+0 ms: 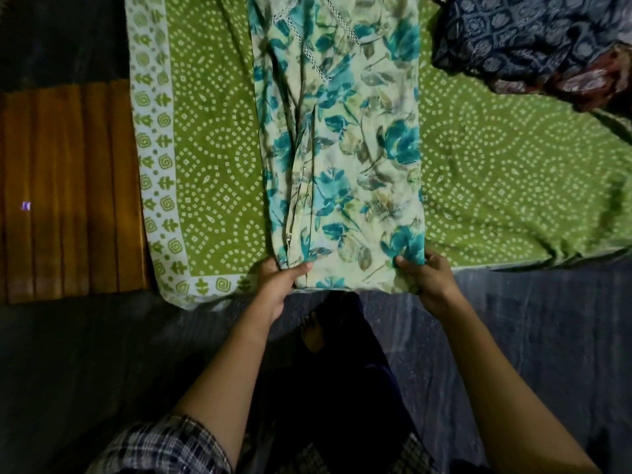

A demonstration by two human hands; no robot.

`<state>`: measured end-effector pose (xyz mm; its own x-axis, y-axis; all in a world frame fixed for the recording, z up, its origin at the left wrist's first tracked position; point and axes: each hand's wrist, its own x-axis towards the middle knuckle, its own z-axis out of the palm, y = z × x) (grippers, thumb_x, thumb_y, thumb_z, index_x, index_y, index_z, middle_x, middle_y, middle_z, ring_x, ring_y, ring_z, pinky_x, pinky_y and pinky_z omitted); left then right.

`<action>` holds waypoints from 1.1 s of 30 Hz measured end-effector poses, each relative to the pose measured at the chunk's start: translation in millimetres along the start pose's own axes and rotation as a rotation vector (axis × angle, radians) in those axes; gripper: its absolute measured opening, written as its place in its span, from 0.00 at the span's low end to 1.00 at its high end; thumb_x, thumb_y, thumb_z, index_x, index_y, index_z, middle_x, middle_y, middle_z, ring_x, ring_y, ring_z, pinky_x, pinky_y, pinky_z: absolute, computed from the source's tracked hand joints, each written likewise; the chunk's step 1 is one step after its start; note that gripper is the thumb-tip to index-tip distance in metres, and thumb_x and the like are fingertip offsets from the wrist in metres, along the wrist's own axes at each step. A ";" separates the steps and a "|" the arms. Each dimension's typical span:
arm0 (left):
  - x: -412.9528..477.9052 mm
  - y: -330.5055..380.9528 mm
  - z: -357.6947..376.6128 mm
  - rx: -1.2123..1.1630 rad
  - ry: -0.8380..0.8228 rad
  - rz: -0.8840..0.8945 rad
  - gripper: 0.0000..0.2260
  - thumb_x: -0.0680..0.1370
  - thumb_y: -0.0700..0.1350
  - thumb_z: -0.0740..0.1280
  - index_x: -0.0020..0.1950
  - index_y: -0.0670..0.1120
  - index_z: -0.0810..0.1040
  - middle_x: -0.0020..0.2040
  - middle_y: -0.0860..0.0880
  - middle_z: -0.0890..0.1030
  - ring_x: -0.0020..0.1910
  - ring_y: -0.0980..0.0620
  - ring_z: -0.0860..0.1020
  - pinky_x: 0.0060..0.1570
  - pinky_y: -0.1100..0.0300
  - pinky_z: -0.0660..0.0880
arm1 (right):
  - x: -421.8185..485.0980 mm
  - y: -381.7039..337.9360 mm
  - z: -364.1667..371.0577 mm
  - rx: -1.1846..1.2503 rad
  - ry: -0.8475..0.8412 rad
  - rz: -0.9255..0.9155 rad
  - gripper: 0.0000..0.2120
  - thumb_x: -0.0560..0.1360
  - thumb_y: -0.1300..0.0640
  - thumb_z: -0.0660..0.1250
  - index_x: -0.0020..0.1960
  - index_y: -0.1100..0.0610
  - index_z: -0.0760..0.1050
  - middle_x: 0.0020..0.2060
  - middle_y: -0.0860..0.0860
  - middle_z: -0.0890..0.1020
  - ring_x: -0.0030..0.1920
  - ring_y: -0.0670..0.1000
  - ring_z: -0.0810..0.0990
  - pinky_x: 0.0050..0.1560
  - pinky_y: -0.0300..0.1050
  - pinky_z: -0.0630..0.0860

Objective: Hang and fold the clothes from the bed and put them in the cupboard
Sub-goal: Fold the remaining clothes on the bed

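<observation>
A pale floral garment [345,142] with teal flowers lies folded lengthwise in a long strip down the middle of the bed. Its near end hangs at the bed's front edge. My left hand [278,285] pinches the near left corner of that end, thumb on top. My right hand [425,277] grips the near right corner, fingers curled over the cloth. A heap of dark blue patterned clothes [526,35] lies at the back right of the bed.
The bed is covered by a green dotted sheet [212,131] with a white patterned border. A brown wooden bed end [68,186] stands at the left. Grey floor [530,330] lies in front of the bed, with my foot below the garment.
</observation>
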<state>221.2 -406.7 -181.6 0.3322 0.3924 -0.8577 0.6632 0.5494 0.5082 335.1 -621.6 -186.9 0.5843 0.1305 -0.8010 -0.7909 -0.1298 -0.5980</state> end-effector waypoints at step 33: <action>75.2 115.9 62.4 1.310 -0.118 0.842 0.38 0.74 0.59 0.66 0.77 0.53 0.49 0.76 0.51 0.39 0.74 0.51 0.36 0.72 0.47 0.41 | 107.7 -117.7 72.0 -1.544 -0.231 -0.750 0.38 0.72 0.34 0.42 0.77 0.53 0.50 0.76 0.58 0.47 0.76 0.58 0.44 0.72 0.61 0.37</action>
<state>365.0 -359.6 -192.0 0.9017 0.1524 -0.4046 0.3454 -0.8169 0.4620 478.1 -521.5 -200.8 0.5686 0.7069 -0.4208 0.5891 -0.7069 -0.3914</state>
